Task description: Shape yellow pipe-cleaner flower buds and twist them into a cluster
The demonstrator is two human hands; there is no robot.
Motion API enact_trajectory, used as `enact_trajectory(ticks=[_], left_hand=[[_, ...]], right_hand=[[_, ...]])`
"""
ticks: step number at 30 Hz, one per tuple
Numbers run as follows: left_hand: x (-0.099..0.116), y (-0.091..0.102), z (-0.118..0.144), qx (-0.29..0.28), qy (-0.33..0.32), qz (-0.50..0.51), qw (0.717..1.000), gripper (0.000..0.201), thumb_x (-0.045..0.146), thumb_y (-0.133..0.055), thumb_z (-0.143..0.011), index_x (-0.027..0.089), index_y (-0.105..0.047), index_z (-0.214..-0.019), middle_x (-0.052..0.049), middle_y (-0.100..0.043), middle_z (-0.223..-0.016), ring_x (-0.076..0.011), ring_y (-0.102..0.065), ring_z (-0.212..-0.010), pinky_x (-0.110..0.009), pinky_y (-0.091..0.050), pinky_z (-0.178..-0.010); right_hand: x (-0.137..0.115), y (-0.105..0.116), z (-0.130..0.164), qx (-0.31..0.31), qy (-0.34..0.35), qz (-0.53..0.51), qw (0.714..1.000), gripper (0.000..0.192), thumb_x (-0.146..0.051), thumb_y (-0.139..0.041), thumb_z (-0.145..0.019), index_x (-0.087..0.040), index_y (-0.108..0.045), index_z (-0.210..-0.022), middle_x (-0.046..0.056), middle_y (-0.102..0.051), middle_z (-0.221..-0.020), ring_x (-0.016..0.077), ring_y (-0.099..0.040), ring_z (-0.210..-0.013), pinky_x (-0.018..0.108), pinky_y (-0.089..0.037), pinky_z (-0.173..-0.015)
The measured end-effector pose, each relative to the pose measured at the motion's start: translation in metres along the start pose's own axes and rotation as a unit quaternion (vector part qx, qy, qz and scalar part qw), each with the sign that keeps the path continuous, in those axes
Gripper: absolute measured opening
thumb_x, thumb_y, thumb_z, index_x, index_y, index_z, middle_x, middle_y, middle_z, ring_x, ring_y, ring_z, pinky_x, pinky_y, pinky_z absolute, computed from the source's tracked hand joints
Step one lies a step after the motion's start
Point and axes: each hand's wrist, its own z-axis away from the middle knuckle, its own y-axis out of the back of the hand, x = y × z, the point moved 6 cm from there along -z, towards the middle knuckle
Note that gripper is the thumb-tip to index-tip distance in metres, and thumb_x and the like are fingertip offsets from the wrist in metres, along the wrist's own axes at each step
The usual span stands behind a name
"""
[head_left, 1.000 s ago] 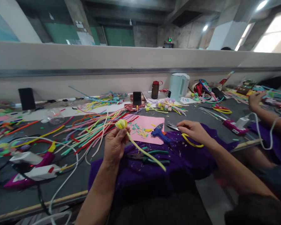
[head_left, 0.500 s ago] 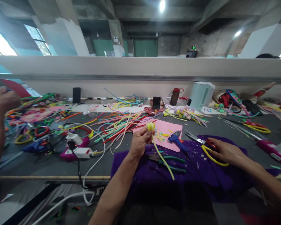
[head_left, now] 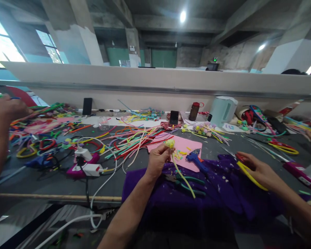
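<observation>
Between the fingertips of my left hand (head_left: 157,159) is a yellow pipe-cleaner flower (head_left: 170,143), its pale stem hanging down to the right. My right hand (head_left: 256,169) is closed on a pair of scissors (head_left: 251,175) with red and yellow handles, the blades pointing up and left. Below my left hand, green-handled pliers (head_left: 190,183) lie on a purple cloth (head_left: 223,193). A blue glue gun (head_left: 197,162) rests between my hands, partly over a pink sheet (head_left: 190,141) that carries short yellow clippings.
Many loose pipe cleaners (head_left: 134,140) lie beyond my left hand. A power strip (head_left: 85,164) with white cables sits to the left. Farther back stand a phone (head_left: 174,117), a brown bottle (head_left: 194,111) and a pale green box-shaped container (head_left: 224,110). Another person's hand (head_left: 7,109) is at far left.
My right hand has lifted the scissors off the purple cloth and shifted slightly right. My left hand still holds the flower, a little lower and farther right in view.
</observation>
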Motion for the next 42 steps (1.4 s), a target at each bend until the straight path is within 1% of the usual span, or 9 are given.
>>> enact_trajectory(ticks=[3,6,10,13,17,21,25,30,42], left_hand=[[0.001,-0.002,0.001,-0.008,-0.005,-0.033,0.999,0.024,0.038,-0.066,-0.067,0.014,-0.067,-0.071,0.003,-0.048,-0.052,-0.0061,-0.039,-0.044,-0.020,-0.028,-0.042],[0.001,-0.003,0.002,-0.014,-0.005,-0.046,0.999,0.023,0.037,-0.065,-0.068,0.015,-0.067,-0.071,0.003,-0.048,-0.051,-0.0060,-0.038,-0.045,-0.020,-0.029,-0.043],[0.002,-0.004,0.002,-0.014,-0.006,-0.061,0.998,0.022,0.037,-0.064,-0.070,0.015,-0.067,-0.071,0.003,-0.048,-0.051,-0.0064,-0.039,-0.046,-0.020,-0.030,-0.045],[0.005,-0.006,0.004,-0.023,-0.010,-0.063,0.998,0.023,0.038,-0.063,-0.070,0.015,-0.067,-0.072,0.003,-0.047,-0.050,-0.0068,-0.039,-0.046,-0.021,-0.030,-0.045],[0.008,-0.007,0.006,-0.036,-0.017,-0.067,0.997,0.026,0.039,-0.062,-0.071,0.015,-0.062,-0.061,0.003,-0.048,-0.050,-0.0071,-0.039,-0.046,-0.021,-0.030,-0.045],[0.006,-0.005,0.007,-0.042,-0.018,-0.056,0.997,0.025,0.038,-0.060,-0.074,0.016,-0.060,-0.062,0.002,-0.048,-0.052,-0.0076,-0.039,-0.048,-0.021,-0.031,-0.046],[0.004,-0.003,0.008,-0.028,-0.015,-0.052,0.998,0.024,0.039,-0.061,-0.073,0.016,-0.063,-0.067,0.002,-0.047,-0.054,-0.0082,-0.039,-0.049,-0.021,-0.032,-0.045],[0.005,-0.004,0.008,-0.019,-0.021,-0.051,0.998,0.026,0.039,-0.061,-0.072,0.015,-0.061,-0.063,0.002,-0.047,-0.054,-0.0078,-0.039,-0.049,-0.020,-0.033,-0.046],[0.007,-0.004,0.008,-0.014,-0.012,-0.061,0.998,0.027,0.039,-0.063,-0.071,0.015,-0.059,-0.059,0.003,-0.045,-0.051,-0.0069,-0.039,-0.046,-0.020,-0.032,-0.044]], right_hand=[[-0.032,-0.022,-0.001,-0.049,0.003,-0.119,0.992,0.053,-0.044,-0.050,-0.078,-0.022,-0.043,-0.126,0.010,-0.058,-0.118,0.0257,-0.057,-0.105,0.034,-0.049,-0.084],[-0.069,-0.035,-0.005,-0.067,0.006,-0.112,0.991,0.059,-0.043,-0.055,-0.075,-0.023,-0.041,-0.129,0.010,-0.060,-0.113,0.0257,-0.060,-0.097,0.037,-0.048,-0.082],[-0.130,-0.039,-0.006,-0.110,0.088,-0.116,0.983,0.072,-0.039,-0.059,-0.073,-0.026,-0.028,-0.137,0.009,-0.054,-0.122,0.0250,-0.057,-0.099,0.038,-0.046,-0.083],[-0.176,-0.037,-0.002,-0.107,0.167,-0.131,0.971,0.075,-0.035,-0.059,-0.073,-0.026,-0.024,-0.139,0.010,-0.048,-0.127,0.0259,-0.052,-0.105,0.039,-0.043,-0.086],[-0.215,-0.040,-0.001,-0.055,0.190,-0.125,0.972,0.074,-0.034,-0.060,-0.072,-0.025,-0.028,-0.138,0.009,-0.055,-0.106,0.0215,-0.055,-0.086,0.035,-0.046,-0.076],[-0.226,-0.049,-0.006,0.009,0.175,-0.127,0.976,0.070,-0.032,-0.062,-0.071,-0.025,-0.033,-0.135,0.007,-0.053,-0.095,0.0199,-0.052,-0.080,0.032,-0.046,-0.069],[-0.226,-0.057,-0.008,0.032,0.173,-0.133,0.975,0.068,-0.029,-0.061,-0.071,-0.027,-0.035,-0.133,0.006,-0.052,-0.094,0.0191,-0.052,-0.078,0.031,-0.046,-0.067],[-0.226,-0.062,-0.009,0.033,0.173,-0.140,0.974,0.067,-0.022,-0.059,-0.070,-0.028,-0.035,-0.132,0.006,-0.052,-0.097,0.0192,-0.053,-0.079,0.031,-0.047,-0.068],[-0.227,-0.073,-0.009,0.015,0.171,-0.186,0.968,0.067,-0.030,-0.062,-0.072,-0.029,-0.033,-0.133,0.004,-0.053,-0.090,0.0182,-0.052,-0.073,0.030,-0.044,-0.062]])
